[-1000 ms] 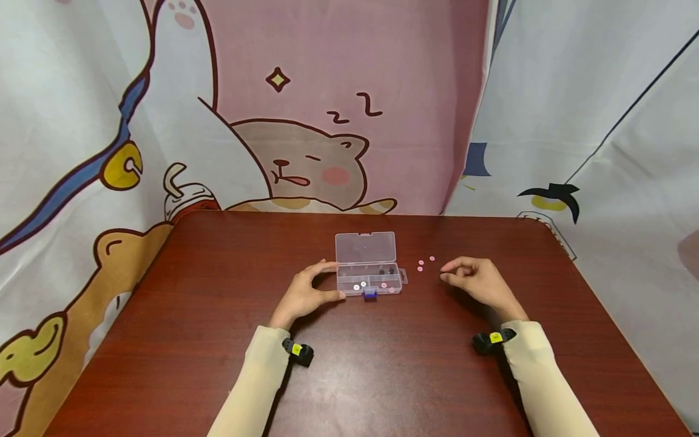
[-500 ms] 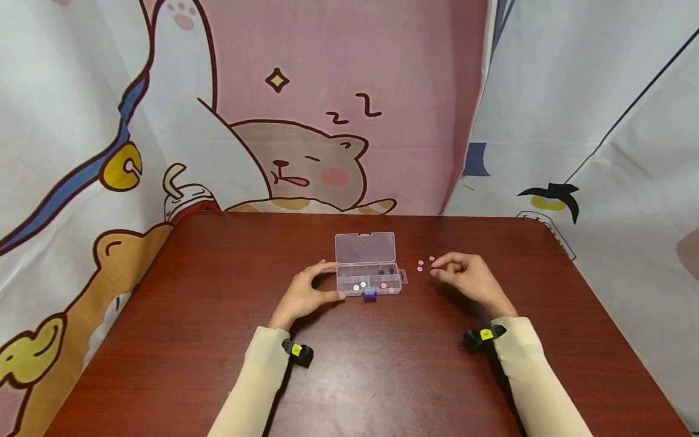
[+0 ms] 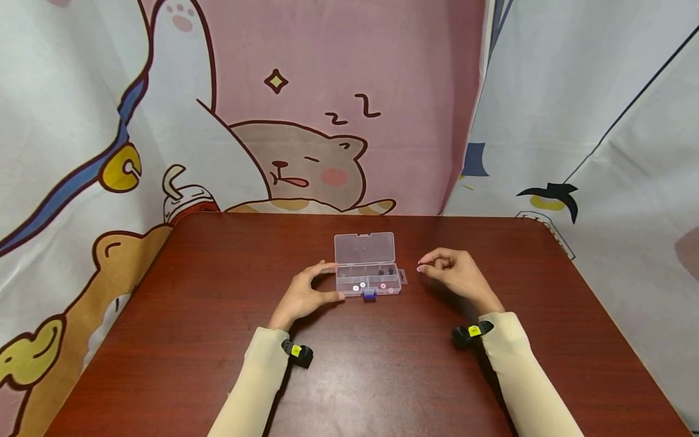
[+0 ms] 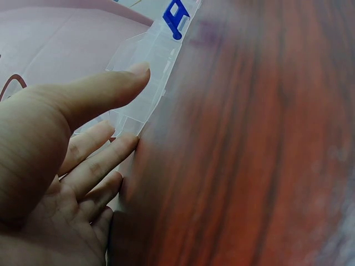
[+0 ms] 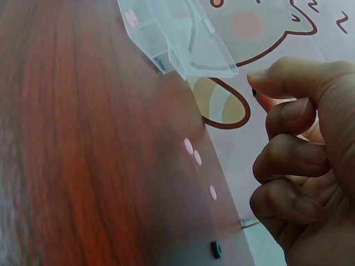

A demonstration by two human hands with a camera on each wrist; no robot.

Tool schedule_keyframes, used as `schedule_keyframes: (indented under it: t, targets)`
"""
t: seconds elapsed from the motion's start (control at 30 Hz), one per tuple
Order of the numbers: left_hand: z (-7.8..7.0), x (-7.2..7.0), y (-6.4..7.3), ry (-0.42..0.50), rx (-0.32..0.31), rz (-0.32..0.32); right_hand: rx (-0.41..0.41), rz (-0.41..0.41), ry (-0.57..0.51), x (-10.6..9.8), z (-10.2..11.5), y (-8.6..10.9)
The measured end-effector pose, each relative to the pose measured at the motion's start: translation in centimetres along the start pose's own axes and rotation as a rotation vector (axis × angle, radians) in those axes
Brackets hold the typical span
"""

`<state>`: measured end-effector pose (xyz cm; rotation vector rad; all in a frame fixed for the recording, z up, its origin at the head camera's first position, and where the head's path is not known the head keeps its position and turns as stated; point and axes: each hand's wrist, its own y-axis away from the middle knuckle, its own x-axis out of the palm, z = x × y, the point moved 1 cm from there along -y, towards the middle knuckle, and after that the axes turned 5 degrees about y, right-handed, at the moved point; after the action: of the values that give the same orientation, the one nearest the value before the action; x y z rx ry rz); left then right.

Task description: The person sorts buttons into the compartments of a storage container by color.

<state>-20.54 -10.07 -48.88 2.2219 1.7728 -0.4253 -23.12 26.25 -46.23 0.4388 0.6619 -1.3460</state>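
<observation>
A clear plastic compartment box sits on the table with its lid raised. My left hand holds its left end, thumb at the front corner and fingertips at the end wall. White rings lie in a front left compartment, pink rings front right, small black pieces back right. To the right of the box, my right hand pinches a small black piece between thumb and index finger. In the right wrist view, three pink rings lie on the table below that hand.
A black ring lies on the table near the right hand in the right wrist view. The box's blue latch hangs at its front. Behind the brown table hangs a printed curtain.
My right hand has moved left towards the box, and its fingertips now cover the pink rings in the head view. The left hand and the box stay where they were.
</observation>
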Motion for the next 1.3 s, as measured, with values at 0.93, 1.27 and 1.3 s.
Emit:
schedule_keyframes:
  t: [0.93, 1.27, 1.3]
  targets:
    - [-0.1, -0.1, 0.1, -0.010, -0.004, 0.006, -0.063, 0.027, -0.048, 2.4, 2.9, -2.0]
    - [-0.1, -0.1, 0.0, -0.023, 0.000, 0.000, -0.083, 0.046, -0.039, 3.5, 3.8, -2.6]
    - [-0.1, -0.1, 0.0, -0.023, -0.001, 0.000, -0.086, 0.050, -0.041, 3.6, 3.8, -2.6]
